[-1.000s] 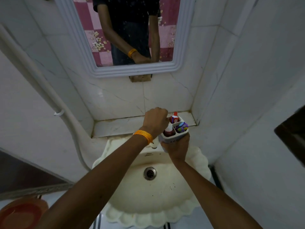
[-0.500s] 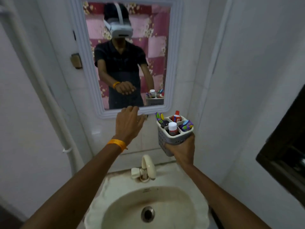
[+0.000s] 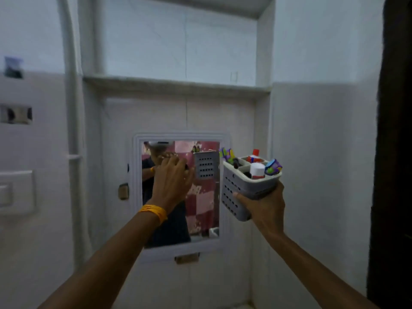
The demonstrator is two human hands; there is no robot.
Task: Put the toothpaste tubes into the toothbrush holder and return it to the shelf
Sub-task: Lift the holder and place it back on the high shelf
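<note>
- Right hand (image 3: 263, 204): wrapped around lower part of holder (image 3: 243, 188), fingers under and against its perforated wall; holder tilted, top leaning toward right, long axis roughly upright.
- Holder contents: two tubes standing cap-up in separate compartments, white-capped tube (image 3: 257, 170) nearer, red-capped tube (image 3: 254, 155) behind it; coloured toothbrush heads (image 3: 227, 153) protruding at left rear, another coloured item (image 3: 273, 167) at right edge.
- Left hand (image 3: 171, 181): empty, fingers loosely spread and slightly curled, raised in front of mirror (image 3: 180, 192), just left of holder, not touching it; orange band (image 3: 153, 212) at wrist.
- Judged status: tubes already loaded; remaining step is placement on shelf.
- Shelf (image 3: 176, 84): recessed ledge in wall, above mirror, well above and slightly left of holder; visible part of ledge bare.
- Key relation: shelf lies up and forward-left of right hand; holder already in right hand, so right hand is the carrying hand; left hand about equally near ledge and free to steady.
- Coming move (judgement): raise holder above ledge level, bring long axis back to vertical, set base flat on ledge.
- Risk (judgement): tilt during lift may let tubes lean or slip out.
- Writing: none legible; tube labels blurred, brand not determinable.
</note>
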